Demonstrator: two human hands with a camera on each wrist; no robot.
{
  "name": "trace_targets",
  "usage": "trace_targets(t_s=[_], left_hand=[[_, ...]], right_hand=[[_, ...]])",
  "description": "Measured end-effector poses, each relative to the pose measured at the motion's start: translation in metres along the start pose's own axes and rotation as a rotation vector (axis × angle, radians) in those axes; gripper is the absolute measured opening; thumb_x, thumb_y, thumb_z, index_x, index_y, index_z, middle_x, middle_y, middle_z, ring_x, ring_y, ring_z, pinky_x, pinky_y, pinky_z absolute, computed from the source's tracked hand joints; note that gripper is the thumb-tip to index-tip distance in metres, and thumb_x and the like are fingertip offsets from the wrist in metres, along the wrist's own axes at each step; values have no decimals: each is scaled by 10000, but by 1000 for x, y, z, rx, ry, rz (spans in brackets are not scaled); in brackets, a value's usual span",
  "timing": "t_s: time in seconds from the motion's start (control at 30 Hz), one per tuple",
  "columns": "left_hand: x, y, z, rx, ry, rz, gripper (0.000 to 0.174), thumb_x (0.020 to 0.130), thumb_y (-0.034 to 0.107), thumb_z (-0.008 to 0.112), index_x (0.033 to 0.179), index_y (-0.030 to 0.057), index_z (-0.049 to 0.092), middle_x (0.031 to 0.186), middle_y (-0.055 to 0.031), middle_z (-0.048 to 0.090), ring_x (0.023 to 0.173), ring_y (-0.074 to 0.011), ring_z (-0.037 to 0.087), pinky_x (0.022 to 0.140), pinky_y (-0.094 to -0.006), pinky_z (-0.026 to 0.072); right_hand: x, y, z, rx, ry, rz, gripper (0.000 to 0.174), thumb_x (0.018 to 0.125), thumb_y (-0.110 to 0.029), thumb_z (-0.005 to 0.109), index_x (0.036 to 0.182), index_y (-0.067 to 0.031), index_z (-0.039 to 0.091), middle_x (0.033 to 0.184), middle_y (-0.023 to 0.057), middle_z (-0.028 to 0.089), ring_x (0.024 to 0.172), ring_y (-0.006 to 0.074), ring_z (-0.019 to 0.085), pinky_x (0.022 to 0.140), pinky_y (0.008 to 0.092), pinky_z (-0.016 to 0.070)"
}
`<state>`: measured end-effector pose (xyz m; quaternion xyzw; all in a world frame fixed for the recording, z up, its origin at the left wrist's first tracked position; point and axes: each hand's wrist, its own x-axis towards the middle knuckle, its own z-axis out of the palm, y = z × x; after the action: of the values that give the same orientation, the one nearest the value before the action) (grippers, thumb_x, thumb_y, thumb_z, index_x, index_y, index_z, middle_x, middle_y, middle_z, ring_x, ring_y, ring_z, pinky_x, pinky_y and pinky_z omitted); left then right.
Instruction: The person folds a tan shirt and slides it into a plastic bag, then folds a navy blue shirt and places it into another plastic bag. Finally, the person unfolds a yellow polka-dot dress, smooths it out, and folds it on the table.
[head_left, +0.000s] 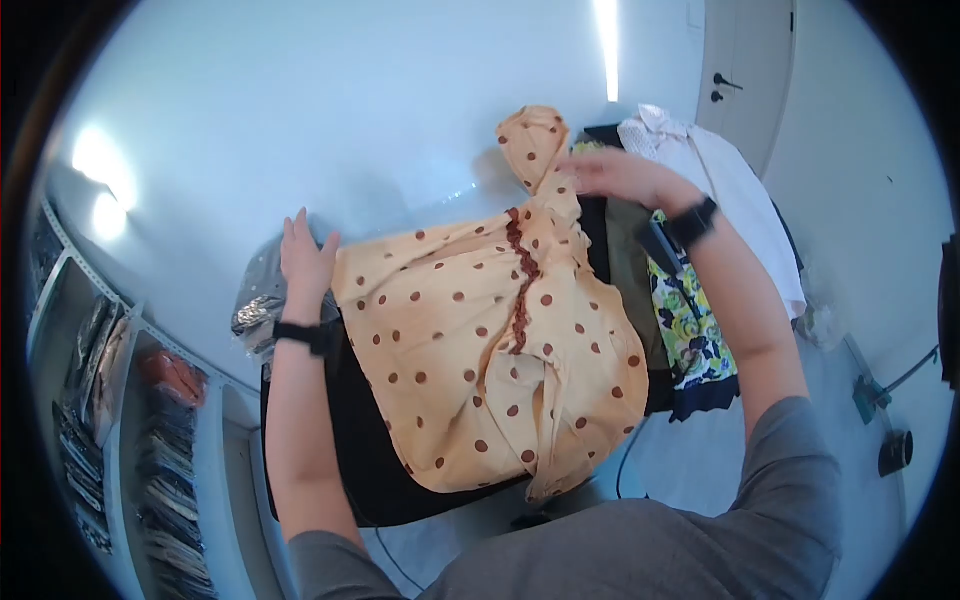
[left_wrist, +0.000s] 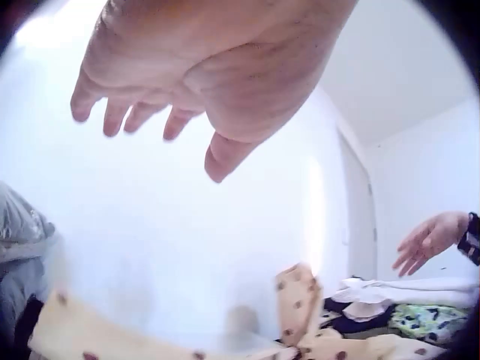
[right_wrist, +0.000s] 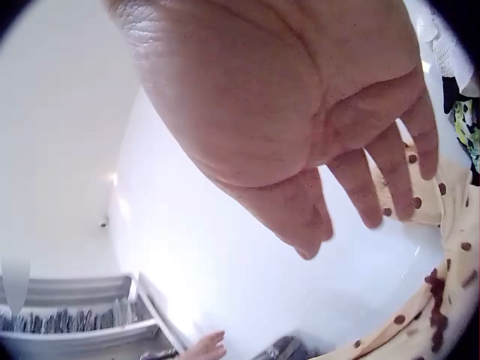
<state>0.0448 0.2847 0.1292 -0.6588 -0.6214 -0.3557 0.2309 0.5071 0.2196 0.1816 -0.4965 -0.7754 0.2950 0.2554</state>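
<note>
A cream dress with brown polka dots and a dark red ruffled waist lies spread over a black board, its skirt toward the left. One sleeve sticks out at the far side. My left hand is raised above the skirt's far left corner, fingers extended and holding nothing. Over the bodice near that sleeve, my right hand hovers slightly blurred. Its fingers are straight and apart from the cloth in the right wrist view, with nothing held.
Right of the dress lie a yellow-green floral garment, an olive one and a white garment. Bagged clothes sit at the left end. Shelves of packed clothes stand left; a pale wall rises behind.
</note>
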Motion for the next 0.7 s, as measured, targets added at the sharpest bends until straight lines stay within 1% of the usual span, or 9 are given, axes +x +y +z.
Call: trace_targets(t_s=[0.07, 0.13, 0.2, 0.23, 0.33, 0.4, 0.5, 0.6, 0.7], left_hand=[[-37, -2, -34, -336, -230, 157, 495, 823, 235, 638, 1236, 4, 494, 1241, -225, 521, 1170, -364, 473, 989, -421, 368], [-90, 12, -87, -479, -447, 76, 367, 829, 167, 637, 1127, -29, 553, 1092, -197, 605, 1031, -310, 573, 899, -365, 435], [-142, 6, -120, -573, -644, -98, 264, 836, 123, 633, 1046, -28, 583, 891, -119, 629, 803, -163, 598, 727, -280, 475], [-167, 5, -132, -591, -708, -196, 212, 845, 113, 622, 1004, -25, 596, 827, -90, 631, 725, -130, 586, 669, -269, 477], [-239, -9, -145, -679, -923, -505, 205, 874, 169, 598, 935, -25, 620, 742, -46, 630, 681, -94, 577, 615, -236, 456], [-274, -3, -150, -740, -953, -740, 228, 884, 199, 593, 932, -20, 632, 752, -43, 633, 675, -91, 571, 604, -232, 450], [-303, 10, -145, -832, -822, -843, 254, 887, 221, 600, 958, -19, 641, 759, -31, 631, 634, -79, 535, 577, -221, 431], [-312, 28, -137, -621, -700, -676, 308, 806, 251, 678, 910, -35, 628, 681, -45, 576, 596, -123, 501, 554, -278, 409], [-302, 52, -137, -521, -710, -509, 360, 745, 282, 710, 801, -49, 580, 702, -115, 507, 673, -265, 502, 613, -352, 417]], right_hand=[[-54, 9, 36, -207, -180, -119, 405, 880, -215, 600, 1225, -16, 529, 1137, 111, 601, 1040, 190, 558, 899, 307, 441], [-117, 29, 77, -243, -93, -102, 418, 856, -258, 611, 1195, -22, 547, 980, 161, 651, 896, 213, 625, 752, 328, 486], [-166, 17, 104, -58, -58, 284, 407, 858, -257, 618, 1169, -5, 545, 944, 144, 657, 861, 202, 629, 736, 316, 486], [-181, 19, 118, -54, -80, 296, 407, 858, -257, 618, 1169, -5, 545, 944, 144, 657, 861, 202, 629, 736, 316, 486], [-210, 39, 167, 143, 267, 506, 364, 879, -204, 613, 1145, 27, 522, 816, 70, 601, 739, 123, 556, 692, 251, 454], [-213, 58, 194, 211, 481, 533, 390, 853, -233, 641, 1116, 32, 528, 787, 99, 606, 702, 166, 576, 641, 279, 464], [-198, 57, 214, 63, 735, 600, 372, 830, -235, 662, 1058, 31, 539, 747, 95, 596, 668, 186, 574, 608, 304, 457], [-190, 45, 212, -150, 684, 602, 324, 808, -233, 676, 957, 32, 563, 710, 113, 587, 638, 227, 572, 591, 328, 454], [-191, 51, 208, -156, 629, 590, 290, 798, -233, 681, 845, 31, 570, 693, 143, 583, 624, 267, 572, 589, 345, 453]])
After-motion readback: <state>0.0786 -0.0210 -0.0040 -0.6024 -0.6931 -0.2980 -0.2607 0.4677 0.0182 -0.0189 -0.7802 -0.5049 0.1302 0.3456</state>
